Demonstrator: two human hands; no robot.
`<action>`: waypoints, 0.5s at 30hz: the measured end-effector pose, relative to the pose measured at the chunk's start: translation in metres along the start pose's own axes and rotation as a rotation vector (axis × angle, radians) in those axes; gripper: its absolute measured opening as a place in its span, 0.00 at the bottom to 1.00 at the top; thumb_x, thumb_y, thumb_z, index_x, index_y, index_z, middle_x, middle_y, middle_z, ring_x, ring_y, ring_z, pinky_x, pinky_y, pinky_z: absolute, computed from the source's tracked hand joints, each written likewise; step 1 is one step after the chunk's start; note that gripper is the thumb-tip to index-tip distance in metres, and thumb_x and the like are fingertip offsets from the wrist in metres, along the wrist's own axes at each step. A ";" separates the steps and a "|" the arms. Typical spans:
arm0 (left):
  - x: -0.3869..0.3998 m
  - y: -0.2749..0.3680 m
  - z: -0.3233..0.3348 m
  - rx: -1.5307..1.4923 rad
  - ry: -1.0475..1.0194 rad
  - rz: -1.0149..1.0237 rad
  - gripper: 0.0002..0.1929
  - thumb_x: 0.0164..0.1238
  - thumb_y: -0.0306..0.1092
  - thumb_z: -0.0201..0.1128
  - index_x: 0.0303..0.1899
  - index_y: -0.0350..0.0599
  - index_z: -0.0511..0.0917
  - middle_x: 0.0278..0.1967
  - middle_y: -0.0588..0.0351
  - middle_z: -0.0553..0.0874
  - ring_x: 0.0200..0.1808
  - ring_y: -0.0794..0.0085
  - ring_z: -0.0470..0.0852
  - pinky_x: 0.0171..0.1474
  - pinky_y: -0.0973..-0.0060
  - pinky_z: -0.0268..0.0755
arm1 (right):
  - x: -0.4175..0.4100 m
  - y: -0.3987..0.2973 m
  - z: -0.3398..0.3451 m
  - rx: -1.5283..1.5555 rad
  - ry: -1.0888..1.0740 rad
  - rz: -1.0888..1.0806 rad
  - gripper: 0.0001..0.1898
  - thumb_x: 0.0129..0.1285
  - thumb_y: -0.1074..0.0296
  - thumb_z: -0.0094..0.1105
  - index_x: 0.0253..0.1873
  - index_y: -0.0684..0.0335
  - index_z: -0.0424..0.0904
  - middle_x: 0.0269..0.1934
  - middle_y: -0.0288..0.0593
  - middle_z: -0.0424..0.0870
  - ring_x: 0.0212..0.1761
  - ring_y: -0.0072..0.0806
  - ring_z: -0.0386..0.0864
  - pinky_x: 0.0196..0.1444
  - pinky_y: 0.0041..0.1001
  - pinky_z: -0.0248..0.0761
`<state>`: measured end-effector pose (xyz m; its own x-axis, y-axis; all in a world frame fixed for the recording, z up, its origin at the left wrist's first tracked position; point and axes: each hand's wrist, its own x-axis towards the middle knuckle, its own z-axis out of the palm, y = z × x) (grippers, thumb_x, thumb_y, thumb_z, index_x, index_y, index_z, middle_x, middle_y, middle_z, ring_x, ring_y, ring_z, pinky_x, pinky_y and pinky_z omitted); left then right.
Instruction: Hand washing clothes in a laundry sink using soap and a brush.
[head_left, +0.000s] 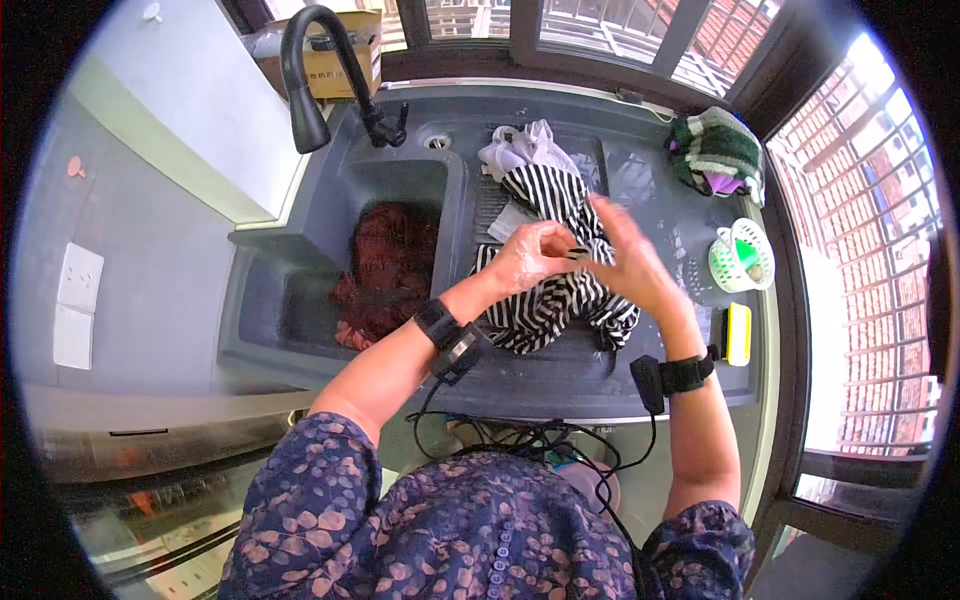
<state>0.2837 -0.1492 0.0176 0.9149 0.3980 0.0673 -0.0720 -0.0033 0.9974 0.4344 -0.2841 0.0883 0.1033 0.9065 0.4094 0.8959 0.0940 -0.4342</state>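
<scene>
A crumpled black-and-white striped garment (544, 319) lies on the ribbed washboard surface of the dark grey sink unit. Above its middle, my left hand (529, 255) has curled fingers, with a bit of the striped cloth at their tips; wet suds show on the skin. My right hand (634, 259) is blurred, its fingers stretched away from the thumb, and the thumb reaches the left fingertips. White cloth (536, 150) lies bunched against the far end of the garment. A pale flat piece (510, 221), unclear in kind, shows beside the stripes.
Dark red cloth (394, 262) fills part of the sink basin (315, 300) at left, near a black faucet (307, 90). At right are a checked cloth (716, 154), a white basket (739, 259) and a yellow-and-black brush or sponge (739, 334). Black cables (510, 431) hang before me.
</scene>
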 end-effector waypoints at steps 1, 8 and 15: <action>0.002 0.011 0.003 -0.039 -0.010 0.064 0.14 0.62 0.23 0.67 0.47 0.41 0.73 0.37 0.58 0.83 0.42 0.78 0.81 0.46 0.75 0.75 | 0.001 -0.011 0.005 0.143 -0.086 -0.035 0.33 0.55 0.65 0.68 0.65 0.67 0.65 0.55 0.61 0.78 0.56 0.54 0.76 0.55 0.42 0.72; -0.029 0.010 0.012 0.439 -0.014 0.151 0.29 0.59 0.40 0.72 0.60 0.43 0.72 0.49 0.48 0.82 0.50 0.63 0.81 0.53 0.68 0.73 | 0.013 -0.017 -0.019 0.056 -0.122 0.331 0.15 0.59 0.55 0.66 0.39 0.63 0.85 0.30 0.57 0.83 0.34 0.52 0.83 0.38 0.42 0.74; -0.024 0.019 -0.014 0.338 0.111 0.012 0.17 0.69 0.45 0.63 0.47 0.40 0.80 0.40 0.57 0.86 0.47 0.69 0.83 0.52 0.71 0.72 | -0.005 0.028 0.001 0.536 0.263 0.706 0.21 0.73 0.53 0.52 0.41 0.70 0.79 0.29 0.37 0.79 0.32 0.21 0.72 0.39 0.25 0.70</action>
<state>0.2545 -0.1462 0.0350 0.8645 0.4937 0.0943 0.0704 -0.3047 0.9498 0.4590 -0.2851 0.0733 0.7027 0.7098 0.0490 0.2746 -0.2071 -0.9390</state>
